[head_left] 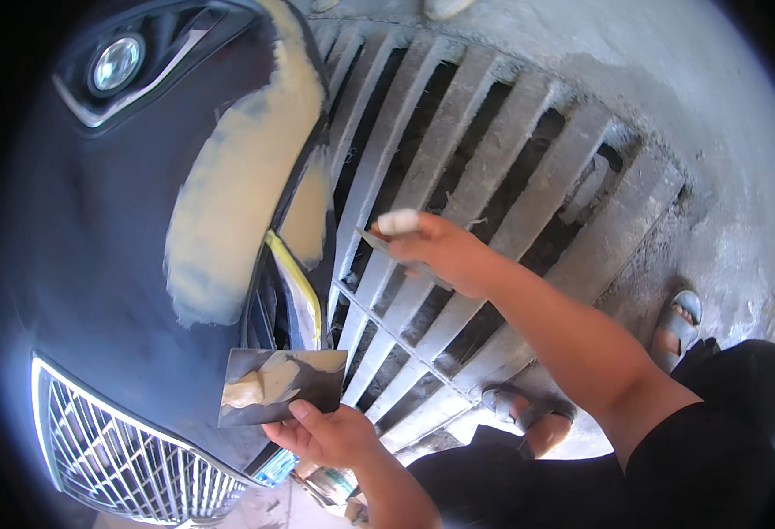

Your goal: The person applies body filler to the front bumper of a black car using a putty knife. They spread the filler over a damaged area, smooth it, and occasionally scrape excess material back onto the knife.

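Observation:
My left hand (325, 434) grips the edge of a dark rectangular plate (312, 401), thumb on top and fingers beneath. A lump of beige filler (244, 390) and thinner smears lie on this plate. My right hand (447, 251), one finger wrapped in white, is closed around a thin, flat spreader (373, 241), held over the floor grating, apart from the car. To its left is a dark car bumper (114, 256). A broad beige filler patch (237, 185) covers its corner, with feathered edges. A yellow-edged strip (295, 282) shows in the opening beside the patch.
A headlight (117, 63) sits at the upper left, a chrome grille (131, 450) at the lower left. Slatted grating (484, 167) with deep gaps spans the floor beside the car. My sandalled feet (546, 432) are at the right. Boxes (330, 483) lie near the bottom edge.

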`<state>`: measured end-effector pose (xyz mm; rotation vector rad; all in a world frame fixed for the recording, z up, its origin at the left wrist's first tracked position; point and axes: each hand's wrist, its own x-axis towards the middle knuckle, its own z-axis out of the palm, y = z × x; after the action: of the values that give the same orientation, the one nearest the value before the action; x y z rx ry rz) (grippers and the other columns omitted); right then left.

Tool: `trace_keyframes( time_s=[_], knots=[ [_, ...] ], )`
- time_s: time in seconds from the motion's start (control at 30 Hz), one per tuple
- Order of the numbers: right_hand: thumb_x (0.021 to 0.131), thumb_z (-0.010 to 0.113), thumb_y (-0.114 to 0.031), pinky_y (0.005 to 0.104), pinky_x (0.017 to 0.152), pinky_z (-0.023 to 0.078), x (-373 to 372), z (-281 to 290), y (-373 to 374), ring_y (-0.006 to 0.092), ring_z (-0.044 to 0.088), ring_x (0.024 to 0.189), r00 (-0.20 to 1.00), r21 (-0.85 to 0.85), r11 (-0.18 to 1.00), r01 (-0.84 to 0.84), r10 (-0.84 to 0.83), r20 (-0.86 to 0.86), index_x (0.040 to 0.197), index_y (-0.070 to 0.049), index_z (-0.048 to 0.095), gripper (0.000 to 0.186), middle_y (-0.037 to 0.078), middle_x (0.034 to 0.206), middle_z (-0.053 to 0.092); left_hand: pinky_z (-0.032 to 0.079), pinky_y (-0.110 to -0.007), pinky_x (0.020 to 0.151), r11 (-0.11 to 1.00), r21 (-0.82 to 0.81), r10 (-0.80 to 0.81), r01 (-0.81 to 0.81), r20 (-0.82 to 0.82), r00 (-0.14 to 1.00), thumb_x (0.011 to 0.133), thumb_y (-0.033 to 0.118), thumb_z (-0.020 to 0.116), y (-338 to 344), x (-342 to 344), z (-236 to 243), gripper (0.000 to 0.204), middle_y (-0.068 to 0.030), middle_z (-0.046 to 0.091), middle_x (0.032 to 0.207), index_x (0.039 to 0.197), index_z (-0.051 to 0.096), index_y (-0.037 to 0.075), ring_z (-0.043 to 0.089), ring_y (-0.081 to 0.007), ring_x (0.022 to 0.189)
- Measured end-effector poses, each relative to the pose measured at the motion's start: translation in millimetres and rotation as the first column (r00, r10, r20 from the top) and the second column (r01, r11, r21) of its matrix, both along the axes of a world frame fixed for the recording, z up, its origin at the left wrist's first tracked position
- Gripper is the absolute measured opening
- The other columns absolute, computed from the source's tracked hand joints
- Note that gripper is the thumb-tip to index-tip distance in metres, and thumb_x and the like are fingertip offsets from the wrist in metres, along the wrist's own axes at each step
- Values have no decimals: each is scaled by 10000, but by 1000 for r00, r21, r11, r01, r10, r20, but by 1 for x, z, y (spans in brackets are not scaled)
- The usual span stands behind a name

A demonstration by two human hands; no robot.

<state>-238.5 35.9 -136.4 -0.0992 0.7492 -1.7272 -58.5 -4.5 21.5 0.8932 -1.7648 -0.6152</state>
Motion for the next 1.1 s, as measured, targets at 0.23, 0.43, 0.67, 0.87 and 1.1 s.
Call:
trace_keyframes(
  time_s=[0.23, 0.43, 0.67, 0.87, 1.1],
  knots=[
    [945, 568, -236, 372, 776, 508, -10, 8, -20, 167, 552, 1040, 958, -62, 996, -64, 79, 275, 1352, -194, 580, 409, 27, 1243, 594, 450, -421, 1039, 974, -81, -217, 212, -56, 975, 970, 140, 578, -30, 3, 49, 440, -197, 520, 1357, 1354, 476, -48, 542, -287, 1213],
    [970, 555, -242, 396, 847, 514, -10, 17, -26, 181, 540, 1122, 932, -83, 990, -118, 139, 336, 1405, -168, 532, 442, 41, 1311, 566, 459, -424, 952, 961, -165, -223, 221, 8, 975, 981, 195, 527, -67, -7, 129, 410, -195, 565, 1223, 1352, 485, 26, 568, -290, 1122],
    [970, 587, -184, 351, 783, 485, 11, 51, -45, 152, 559, 1034, 950, 39, 999, 16, -28, 310, 1376, -131, 547, 411, 39, 1203, 621, 517, -404, 807, 793, -35, -600, 608, 125, 790, 984, 144, 477, -86, -12, 167, 371, -188, 626, 1047, 1325, 487, -3, 617, -287, 936],
    [967, 592, -154, 295, 802, 472, 23, 57, -39, 133, 553, 1036, 982, -18, 1000, 3, 1, 189, 1370, -109, 549, 408, 42, 1185, 627, 503, -383, 789, 801, -5, -589, 599, 176, 789, 962, 119, 468, -86, -18, 166, 387, -197, 631, 1075, 1328, 492, -7, 620, -289, 947],
    [919, 599, -190, 297, 562, 436, -23, 28, -44, 134, 539, 677, 890, 58, 993, -102, 65, 451, 1305, -209, 586, 388, 28, 850, 598, 520, -384, 765, 790, -4, -603, 612, 172, 779, 966, 102, 466, -86, -16, 167, 387, -202, 629, 1095, 1341, 508, 18, 627, -285, 952]
  ],
)
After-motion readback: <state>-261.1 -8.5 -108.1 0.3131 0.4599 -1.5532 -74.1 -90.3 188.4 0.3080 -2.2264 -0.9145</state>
